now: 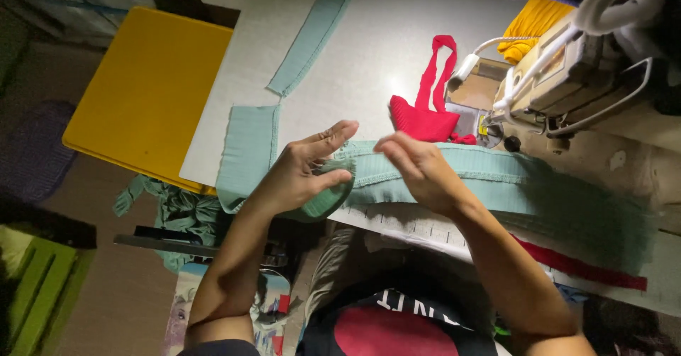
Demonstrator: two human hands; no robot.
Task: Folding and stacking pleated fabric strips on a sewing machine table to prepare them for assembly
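Note:
A long band of mint-green ribbed fabric (496, 179) lies along the near edge of the white sewing table (369, 51). My left hand (308, 171) grips a folded end of this band, thumb underneath, fingers stretched over it. My right hand (418, 168) pinches the band's upper edge just to the right, fingers closed on the cloth. Another mint-green strip (316, 30) runs diagonally to the far edge, and a wider piece (248, 147) hangs over the table's left corner.
A sewing machine (567, 65) stands at the right, with a red cloth piece (424, 115) beside it and yellow fabric (532, 23) behind. A yellow board (149, 93) lies left of the table. Green cloth (170, 207) is heaped on the floor. A red strip (582, 264) lies at the near right edge.

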